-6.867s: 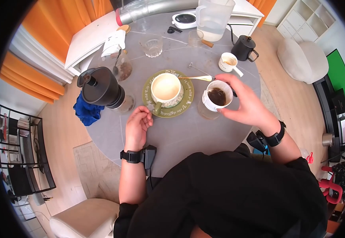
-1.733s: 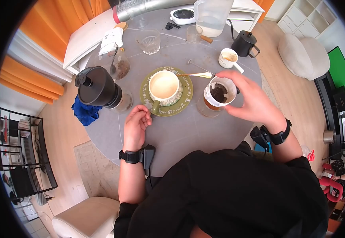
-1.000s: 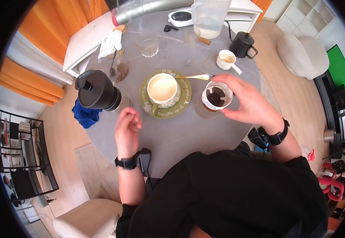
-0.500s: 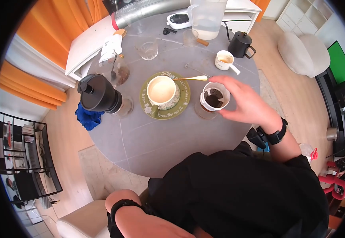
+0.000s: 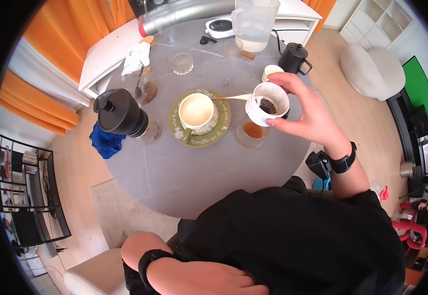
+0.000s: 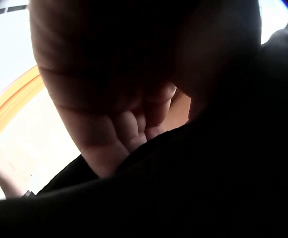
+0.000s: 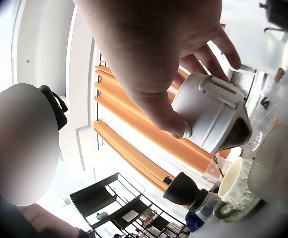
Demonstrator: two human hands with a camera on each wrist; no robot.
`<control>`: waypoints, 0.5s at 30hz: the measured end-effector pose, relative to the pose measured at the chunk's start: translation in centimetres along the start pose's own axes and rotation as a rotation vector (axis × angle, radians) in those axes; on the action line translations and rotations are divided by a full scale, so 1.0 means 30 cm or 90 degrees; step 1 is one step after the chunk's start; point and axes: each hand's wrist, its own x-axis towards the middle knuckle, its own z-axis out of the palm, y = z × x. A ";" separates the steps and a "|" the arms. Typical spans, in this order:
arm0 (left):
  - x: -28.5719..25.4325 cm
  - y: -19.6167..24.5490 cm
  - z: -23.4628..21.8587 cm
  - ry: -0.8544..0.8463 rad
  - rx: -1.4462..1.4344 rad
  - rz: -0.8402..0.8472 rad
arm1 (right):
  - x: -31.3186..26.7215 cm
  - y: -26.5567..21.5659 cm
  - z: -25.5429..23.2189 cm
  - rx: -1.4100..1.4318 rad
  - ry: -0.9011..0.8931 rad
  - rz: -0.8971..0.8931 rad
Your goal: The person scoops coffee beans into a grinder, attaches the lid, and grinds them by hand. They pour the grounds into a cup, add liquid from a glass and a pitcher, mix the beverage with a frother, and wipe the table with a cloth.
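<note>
My right hand [image 5: 305, 115] grips a white coffee dripper [image 5: 257, 115] between thumb and fingers, tilted, with dark wet grounds inside. It hangs in the air over the far edge of a glass [image 5: 249, 142] holding amber coffee. In the right wrist view the dripper [image 7: 203, 111] shows a dark mesh at its lower end. Left of the glass, a patterned cup [image 5: 196, 109] of creamy drink stands on a green saucer [image 5: 201, 142], with a gold-handled spoon [image 5: 236, 97] beside it. My left hand [image 5: 214, 276] lies against the black shirt, fingers loosely bent; the fabric partly hides them.
A black coffee grinder [image 5: 120, 113] leans at the left near a blue cloth [image 5: 106, 141]. Farther back stand an empty-looking glass [image 5: 182, 64], a white scale [image 5: 220, 28], a water pitcher [image 5: 254, 29] and a black kettle [image 5: 294, 58]. A small white cup [image 5: 272, 72] is partly behind my right hand.
My right hand has lifted the dripper up off the glass, uncovering the coffee in it. My left hand has drawn back from beside the saucer to the shirt.
</note>
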 end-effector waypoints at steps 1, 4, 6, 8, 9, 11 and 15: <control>0.002 0.002 0.003 0.000 0.000 -0.001 | 0.000 -0.002 -0.002 -0.023 -0.005 -0.002; 0.000 0.002 0.020 0.008 0.038 -0.011 | -0.008 0.001 0.003 -0.043 -0.022 -0.005; -0.005 -0.001 0.034 -0.009 0.053 -0.032 | -0.019 0.007 0.017 -0.038 -0.037 -0.004; -0.007 0.000 0.035 -0.019 0.038 -0.046 | -0.032 0.010 0.036 -0.052 -0.078 -0.021; -0.008 0.000 0.035 -0.029 0.025 -0.059 | -0.037 0.012 0.040 -0.050 -0.077 -0.021; -0.008 0.003 0.038 -0.027 0.012 -0.072 | -0.043 0.013 0.045 -0.132 -0.104 -0.046; -0.008 0.005 0.037 -0.028 -0.001 -0.090 | -0.042 0.006 0.042 -0.139 -0.087 -0.078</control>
